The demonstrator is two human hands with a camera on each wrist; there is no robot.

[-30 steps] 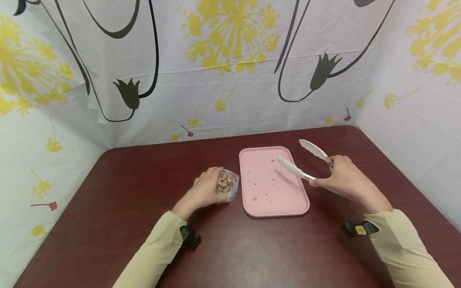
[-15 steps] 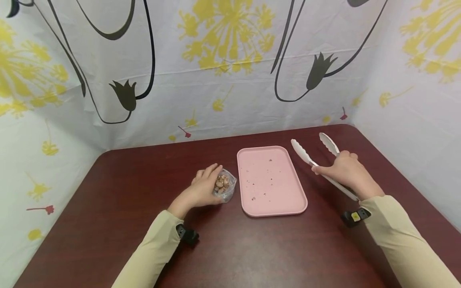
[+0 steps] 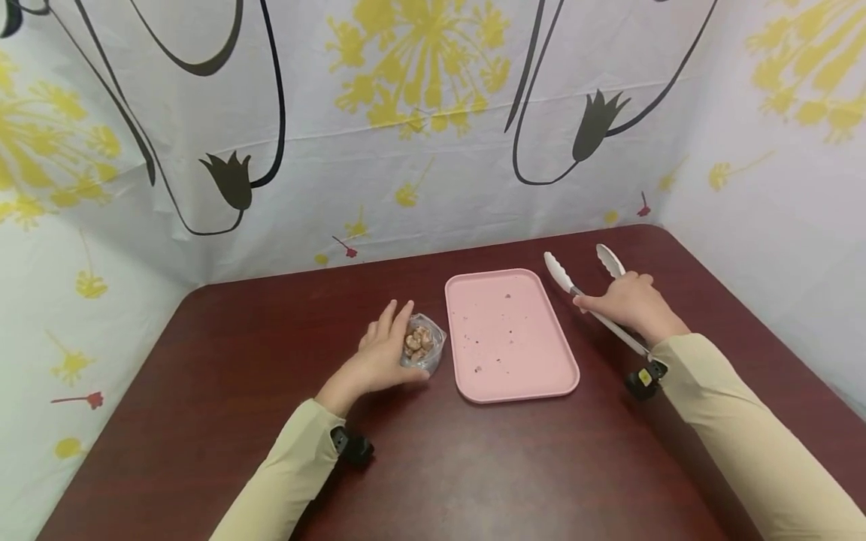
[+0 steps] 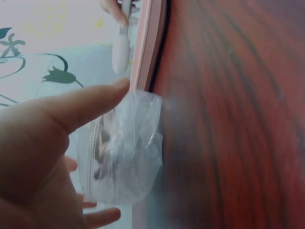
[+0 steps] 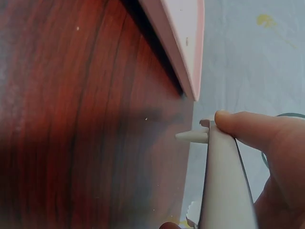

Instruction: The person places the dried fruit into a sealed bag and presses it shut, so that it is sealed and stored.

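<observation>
A clear plastic bag (image 3: 434, 355) with brown and pale mushroom-like lumps (image 3: 418, 342) inside stands on the table, just left of the pink tray. Around its left side is my left hand (image 3: 377, 359), fingers spread and fairly straight. In the left wrist view the thumb extends over the near side of the bag (image 4: 136, 148), the other fingers beyond it. My right hand (image 3: 636, 306) grips metal tongs with white scalloped tips (image 3: 558, 272), at the right of the tray. The tongs' two arms stand apart, and the thumb lies on one arm (image 5: 228, 181).
The pink tray (image 3: 517, 342), flat on the dark red wooden table (image 3: 473, 466), bears scattered dark crumbs. A patterned white cloth (image 3: 379, 188) hangs behind the table and along its sides.
My right hand has carried the tongs away from over the tray to the right and back, close to the table. My left fingers have loosened and spread beside the bag.
</observation>
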